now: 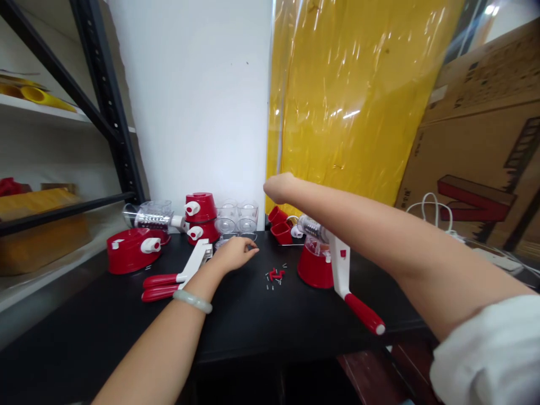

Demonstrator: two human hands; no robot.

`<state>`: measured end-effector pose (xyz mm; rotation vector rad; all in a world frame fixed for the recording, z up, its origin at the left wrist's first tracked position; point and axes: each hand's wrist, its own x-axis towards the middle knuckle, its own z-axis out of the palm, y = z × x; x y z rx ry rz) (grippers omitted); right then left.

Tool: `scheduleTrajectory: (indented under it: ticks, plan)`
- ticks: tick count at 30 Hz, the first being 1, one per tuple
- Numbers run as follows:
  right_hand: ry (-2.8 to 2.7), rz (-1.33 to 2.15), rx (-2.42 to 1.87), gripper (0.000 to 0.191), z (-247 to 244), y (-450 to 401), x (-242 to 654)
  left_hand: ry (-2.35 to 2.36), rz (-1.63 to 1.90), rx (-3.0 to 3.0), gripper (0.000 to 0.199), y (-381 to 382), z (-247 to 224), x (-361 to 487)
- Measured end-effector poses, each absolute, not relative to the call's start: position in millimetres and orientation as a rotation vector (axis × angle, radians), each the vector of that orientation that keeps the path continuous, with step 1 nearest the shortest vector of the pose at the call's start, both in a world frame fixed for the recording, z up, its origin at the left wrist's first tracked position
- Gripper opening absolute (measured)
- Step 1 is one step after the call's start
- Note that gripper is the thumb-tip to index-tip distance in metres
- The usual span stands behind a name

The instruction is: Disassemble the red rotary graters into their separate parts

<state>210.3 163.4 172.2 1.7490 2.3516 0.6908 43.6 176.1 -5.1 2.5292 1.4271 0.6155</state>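
Note:
My left hand (236, 253) is low over the black table, palm down, with its fingers loosely curved and the thumb apart; I see nothing held in it. Behind its knuckles lies a clear plastic part (221, 243), partly covered. White crank handles with red grips (160, 287) lie left of the wrist. My right hand (279, 187) is raised in front of the wall, bent away so its fingers are hidden. Below the right forearm stands a rotary grater (316, 267) with a red base, a metal drum and a white crank with red grip (365, 314).
Red grater bases (201, 216) are stacked at the back, beside clear plastic cups (237, 216). Another red base (130, 253) stands left, near a clear-housed drum (152, 216). Small red parts and screws (276, 274) lie mid-table. Red pieces (280, 228) sit behind. A cardboard box (476, 140) stands right.

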Motion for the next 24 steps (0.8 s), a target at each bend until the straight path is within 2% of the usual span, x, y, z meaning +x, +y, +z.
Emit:
scheduleTrajectory:
  ticks: [3,6,9,11,13,14,16,18,20,22,24]
  plan:
    - [2.529,0.947,1.679,0.024,190.7,115.6,234.6,1.419,0.621,2.531,0.039,176.8,-4.8,43.2]
    - [2.8,1.247,1.652,0.027,184.7,65.4,270.3,1.393,0.635,2.529,0.039,174.2,-2.6,44.0]
    - [3.034,1.383,1.7,0.026,150.2,33.2,312.9,1.388,0.648,2.519,0.039,170.2,0.1,45.9]
    - [3.244,1.344,1.755,0.025,117.5,31.9,342.1,1.393,0.643,2.502,0.038,167.8,1.1,47.3]
    - [3.465,1.215,1.919,0.035,85.2,48.2,368.0,1.375,0.644,2.488,0.038,165.7,1.6,48.9]
    - [3.576,1.051,2.076,0.041,71.4,61.3,378.4,1.358,0.65,2.487,0.038,164.8,1.7,49.7]
    - [3.718,0.476,2.445,0.052,51.2,91.2,391.7,1.321,0.662,2.49,0.039,163.2,1.7,51.0]
    - [3.613,-0.445,2.711,0.052,41.0,117.8,394.5,1.29,0.658,2.492,0.039,162.6,1.5,51.7]
    - [3.358,-1.358,2.537,0.056,37.7,135.1,389.6,1.275,0.653,2.484,0.04,163.7,0.9,51.3]
    - [3.171,-1.723,2.389,0.064,36.6,143.5,381.7,1.282,0.658,2.474,0.041,166.6,-0.5,49.8]
    - [3.145,-1.624,2.425,0.07,35.0,147.8,375.4,1.3,0.661,2.466,0.041,170.9,-2.9,47.6]
